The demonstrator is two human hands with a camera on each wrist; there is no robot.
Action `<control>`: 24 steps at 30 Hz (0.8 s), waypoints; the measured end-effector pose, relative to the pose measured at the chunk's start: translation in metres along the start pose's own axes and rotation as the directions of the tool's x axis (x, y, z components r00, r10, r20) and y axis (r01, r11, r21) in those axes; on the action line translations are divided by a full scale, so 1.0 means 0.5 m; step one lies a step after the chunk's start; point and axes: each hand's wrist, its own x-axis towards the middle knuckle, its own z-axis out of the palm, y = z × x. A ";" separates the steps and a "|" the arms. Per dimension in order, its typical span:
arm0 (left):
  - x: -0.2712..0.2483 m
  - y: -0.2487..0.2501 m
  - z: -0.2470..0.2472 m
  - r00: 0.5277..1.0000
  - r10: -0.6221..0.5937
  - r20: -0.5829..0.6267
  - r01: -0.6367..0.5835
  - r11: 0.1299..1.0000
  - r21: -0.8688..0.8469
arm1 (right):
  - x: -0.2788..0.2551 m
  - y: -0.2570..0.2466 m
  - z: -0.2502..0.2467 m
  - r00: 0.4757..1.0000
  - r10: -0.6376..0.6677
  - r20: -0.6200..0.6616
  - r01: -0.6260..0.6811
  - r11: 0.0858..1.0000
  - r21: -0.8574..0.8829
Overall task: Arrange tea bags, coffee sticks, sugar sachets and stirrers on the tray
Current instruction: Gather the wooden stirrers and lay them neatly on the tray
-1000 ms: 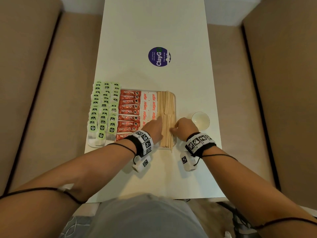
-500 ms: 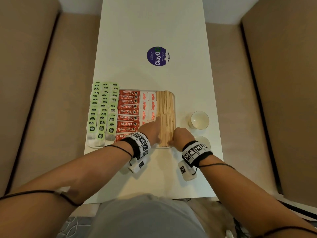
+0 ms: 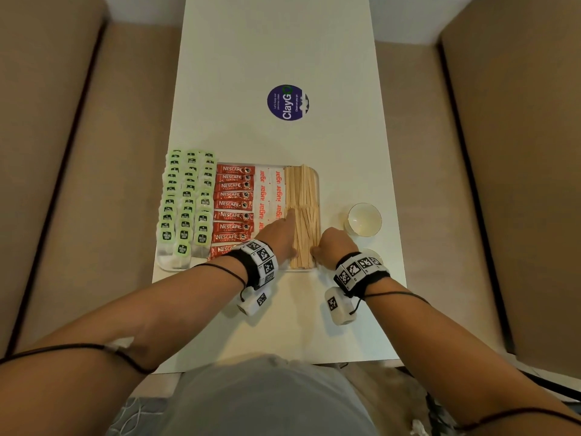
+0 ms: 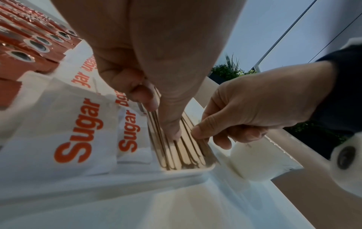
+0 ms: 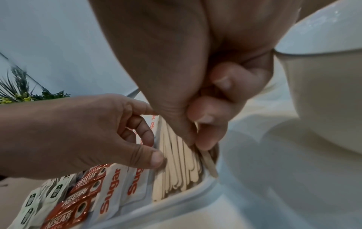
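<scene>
Cup [image 3: 364, 219] just right of tray [image 3: 317, 196]

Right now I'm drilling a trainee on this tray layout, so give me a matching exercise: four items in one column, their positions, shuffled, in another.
Items:
1. tea bags
2. coffee sticks
3. sugar sachets
4. stirrers

Positions on the tray:
A. far right, between both hands
B. far left
C. second from left, red
D. white, just left of the stirrers

Pairs: 1-B, 2-C, 3-D, 4-A
</scene>
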 end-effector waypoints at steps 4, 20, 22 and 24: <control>0.005 0.001 0.004 1.000 -0.014 0.018 0.014 1.000 -0.007 | -0.001 -0.011 -0.002 1.000 -0.005 0.021 0.005 1.000 0.006; -0.009 -0.003 -0.008 1.000 -0.022 0.014 0.021 0.999 0.045 | 0.009 -0.004 -0.020 0.997 -0.045 -0.062 0.039 0.994 -0.104; -0.011 -0.005 -0.010 1.000 -0.016 0.017 0.015 0.999 0.046 | 0.014 -0.002 -0.023 0.995 -0.065 -0.081 0.054 0.989 -0.137; -0.012 -0.004 -0.011 1.000 -0.006 0.020 0.006 0.999 0.042 | 0.018 0.000 -0.023 0.994 -0.079 -0.070 0.067 0.984 -0.167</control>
